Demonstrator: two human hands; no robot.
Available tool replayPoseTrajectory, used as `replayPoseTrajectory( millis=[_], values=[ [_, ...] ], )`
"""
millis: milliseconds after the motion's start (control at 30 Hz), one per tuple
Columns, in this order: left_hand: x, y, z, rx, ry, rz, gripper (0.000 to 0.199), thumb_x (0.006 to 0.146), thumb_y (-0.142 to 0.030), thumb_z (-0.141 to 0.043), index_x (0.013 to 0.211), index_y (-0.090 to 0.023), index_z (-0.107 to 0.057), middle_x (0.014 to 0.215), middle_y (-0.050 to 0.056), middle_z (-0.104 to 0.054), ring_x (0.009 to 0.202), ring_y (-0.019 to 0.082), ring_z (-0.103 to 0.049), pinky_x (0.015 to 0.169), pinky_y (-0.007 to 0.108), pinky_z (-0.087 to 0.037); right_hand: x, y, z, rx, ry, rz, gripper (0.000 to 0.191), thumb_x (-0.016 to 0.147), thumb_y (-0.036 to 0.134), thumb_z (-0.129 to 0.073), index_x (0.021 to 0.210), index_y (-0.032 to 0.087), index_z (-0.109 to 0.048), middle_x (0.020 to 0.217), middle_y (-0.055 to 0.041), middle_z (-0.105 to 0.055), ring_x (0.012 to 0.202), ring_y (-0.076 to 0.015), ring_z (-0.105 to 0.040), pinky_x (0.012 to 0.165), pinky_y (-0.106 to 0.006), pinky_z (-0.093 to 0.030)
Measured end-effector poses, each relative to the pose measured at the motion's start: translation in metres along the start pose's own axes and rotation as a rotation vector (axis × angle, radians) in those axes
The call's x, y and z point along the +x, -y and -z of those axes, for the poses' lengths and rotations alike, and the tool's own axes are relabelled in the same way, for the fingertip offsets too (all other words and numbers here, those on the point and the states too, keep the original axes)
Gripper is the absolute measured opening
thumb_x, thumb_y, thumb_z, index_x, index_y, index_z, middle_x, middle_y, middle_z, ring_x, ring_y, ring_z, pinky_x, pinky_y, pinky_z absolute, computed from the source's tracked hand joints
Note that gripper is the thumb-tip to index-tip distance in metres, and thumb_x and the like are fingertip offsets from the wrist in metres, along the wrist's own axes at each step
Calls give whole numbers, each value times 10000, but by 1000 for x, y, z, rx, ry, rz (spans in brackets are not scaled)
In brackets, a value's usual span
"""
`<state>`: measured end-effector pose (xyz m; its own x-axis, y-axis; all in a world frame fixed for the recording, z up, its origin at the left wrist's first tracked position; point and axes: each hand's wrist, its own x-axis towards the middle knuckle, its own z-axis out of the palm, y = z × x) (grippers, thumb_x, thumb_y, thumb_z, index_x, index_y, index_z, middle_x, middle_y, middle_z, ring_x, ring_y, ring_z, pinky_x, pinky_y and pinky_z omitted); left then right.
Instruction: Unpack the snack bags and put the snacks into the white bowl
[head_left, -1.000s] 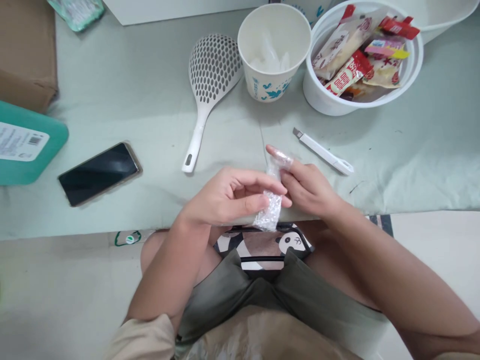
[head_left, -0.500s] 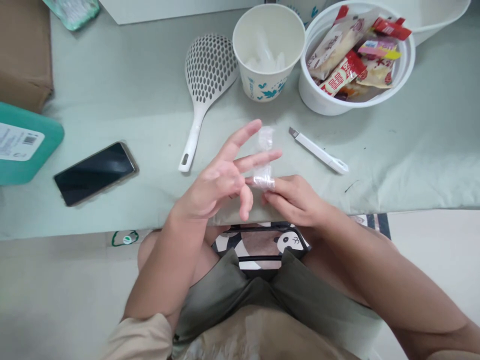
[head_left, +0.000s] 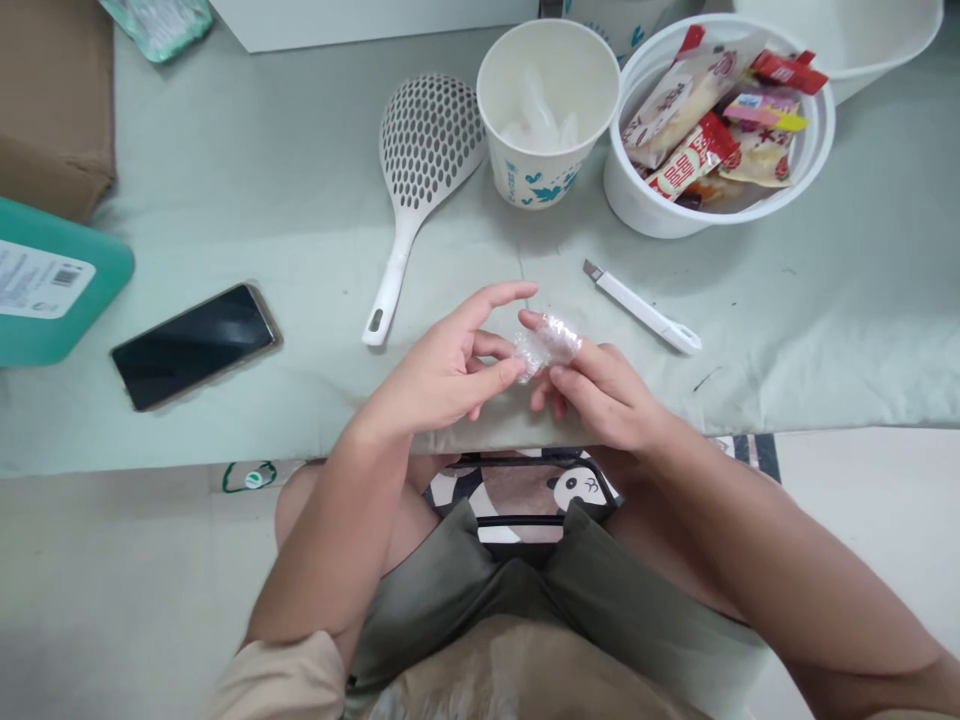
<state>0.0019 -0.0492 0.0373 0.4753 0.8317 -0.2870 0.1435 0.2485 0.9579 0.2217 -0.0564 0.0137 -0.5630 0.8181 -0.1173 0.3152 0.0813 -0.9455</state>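
Note:
A crinkled strip of clear plastic film point(head_left: 561, 338) is wrapped around the index finger of my right hand point(head_left: 615, 400), whose fingertip pokes out past it. The thumb of that hand rests against the lower part of the film. My left hand point(head_left: 442, 375) pinches the bunched end of the same film between thumb and a finger, while its index finger stretches out above. Both hands hover over the front edge of the table. Just beyond my right hand lies a white utility knife point(head_left: 641, 308) with its blade showing.
A slotted skimmer point(head_left: 427, 145), a paper cup point(head_left: 536, 170) with clear plastic bits inside, and a white tub point(head_left: 637, 210) of wrapped snacks stand behind. Left are a phone point(head_left: 196, 345), a green container point(head_left: 105, 265) and a cardboard box point(head_left: 56, 110). A panda-print bag point(head_left: 517, 490) sits below the table edge.
My left hand has turned and lowered its spread fingers, and its thumb now meets the film. The film end that hung stretched above is bunched between the hands.

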Motion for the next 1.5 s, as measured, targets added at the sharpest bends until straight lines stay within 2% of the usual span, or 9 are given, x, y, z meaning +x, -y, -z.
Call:
replayPoseTrajectory(
  millis=[167, 300, 533, 733, 867, 1000, 1233, 1367, 1500],
  values=[
    [-2, -1, -2, -33, 10, -33, 456, 940, -246, -673, 1384, -251, -569, 807, -16, -779, 391, 34, -491, 359, 158, -375, 2, 3, -1, -127, -19, 4, 395, 971, 217, -413, 1207, 214, -730, 697, 12, -719, 616, -154, -631, 727, -297, -516],
    [-1, -1, -4, -124, -13, -72, 474, 916, -241, -724, 1360, -242, -561, 796, -16, -788, 386, 36, -503, 372, 155, -406, 4, 3, -2, -183, -23, 36, 413, 965, 192, -407, 1277, 214, -677, 686, 27, -707, 600, -152, -627, 710, -291, -502],
    [1, 1, -9, -174, -8, -226, 214, 899, -257, -771, 1107, -210, -765, 1242, 92, -802, 501, 37, -630, 490, 170, -564, 5, -3, -2, -235, -63, 127, 240, 943, 170, -418, 818, 223, -615, 686, 11, -719, 587, -145, -628, 641, -278, -464],
    [6, 8, -12, 91, -121, -339, 187, 926, -214, -703, 1062, -225, -830, 1404, 95, -730, 673, 78, -712, 576, 190, -601, 3, -3, 0, -217, -33, 189, 240, 979, 175, -416, 849, 220, -612, 668, 28, -678, 579, -127, -616, 624, -259, -453],
    [10, 9, -9, 224, -108, -387, 265, 936, -310, -721, 1162, -208, -814, 1092, 85, -818, 846, 144, -754, 686, 193, -603, 1, -8, 4, -68, 28, 314, 296, 1050, 324, -406, 891, 208, -627, 722, 6, -681, 627, -138, -646, 636, -269, -491],
    [10, 9, -9, 226, -94, -399, 279, 951, -347, -722, 1162, -188, -814, 1000, 75, -818, 825, 142, -747, 744, 210, -601, 2, -10, 4, 9, 18, 345, 415, 1101, 391, -329, 848, 210, -605, 704, 4, -661, 621, -132, -628, 632, -269, -497],
    [10, 14, -8, 124, -160, -371, 289, 924, -360, -767, 1181, -237, -815, 1136, 73, -815, 980, 167, -755, 855, 242, -604, 4, -7, 7, -16, -9, 376, 356, 1106, 392, -414, 918, 212, -655, 764, -1, -708, 636, -112, -628, 612, -248, -483],
    [12, 18, -8, -12, -289, -263, 358, 866, -428, -822, 1174, -245, -812, 1014, 48, -812, 859, 139, -738, 786, 233, -603, 2, -11, 9, 50, -244, 299, 287, 1039, 453, -583, 1214, 244, -675, 831, -4, -719, 668, -124, -649, 635, -258, -534],
    [15, 20, -14, -155, -360, -78, 476, 744, -449, -921, 1141, -216, -798, 942, 47, -809, 837, 150, -747, 795, 253, -612, 5, -14, 6, 98, -365, 212, 405, 916, 503, -751, 1226, 250, -688, 972, -38, -755, 749, -144, -691, 664, -279, -580]
  ],
)
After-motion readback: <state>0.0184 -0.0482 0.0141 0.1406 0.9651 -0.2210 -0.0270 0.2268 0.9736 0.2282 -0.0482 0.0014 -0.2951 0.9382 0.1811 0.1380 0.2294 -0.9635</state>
